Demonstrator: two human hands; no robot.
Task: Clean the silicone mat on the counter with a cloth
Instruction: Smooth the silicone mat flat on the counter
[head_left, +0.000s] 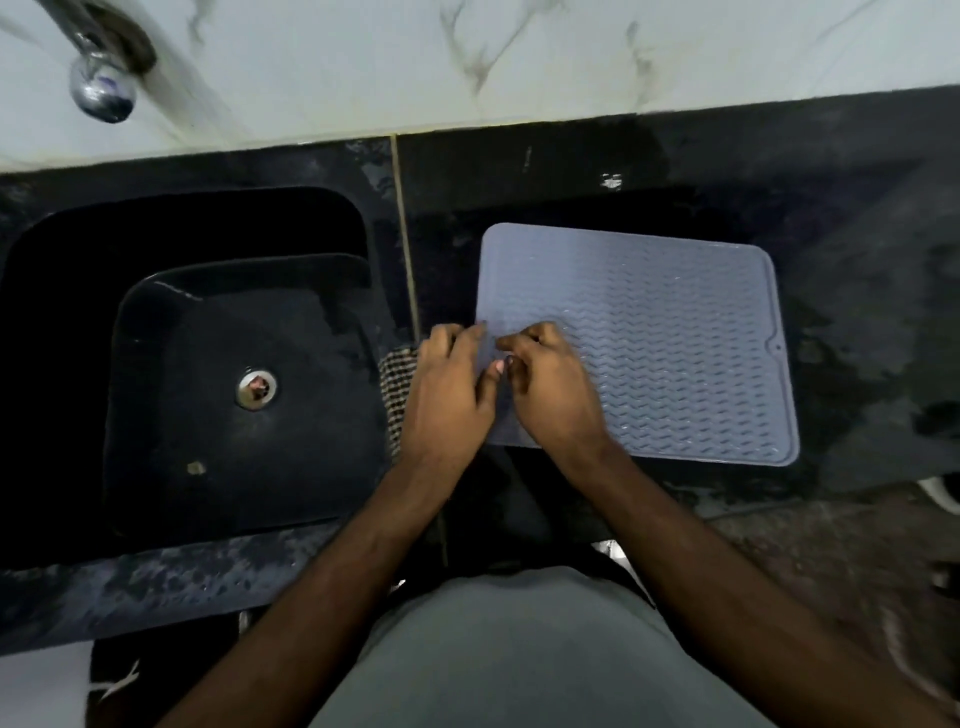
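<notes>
Cloth (397, 387) mostly hidden beneath left hand (449, 395), beside mat (670, 338).

I've got both hands low on the mat (654, 343): left hand (452, 384) at its left edge, over the cloth (397, 384), right hand (550, 389) curled on the ribs, fingertips nearly meeting; sink (208, 364) sits left, tap (101, 91) above it

We can only see a strip of the black-and-white checked cloth (396, 387), the rest is tucked under the left hand (449, 387). Both hands cover the near-left corner of the grey ribbed silicone mat (670, 343), and we honestly can't tell whether the right hand (550, 387) fingers are pinching anything. The chrome tap (101, 78) up top is blurry and cut off by the frame edge.
</notes>
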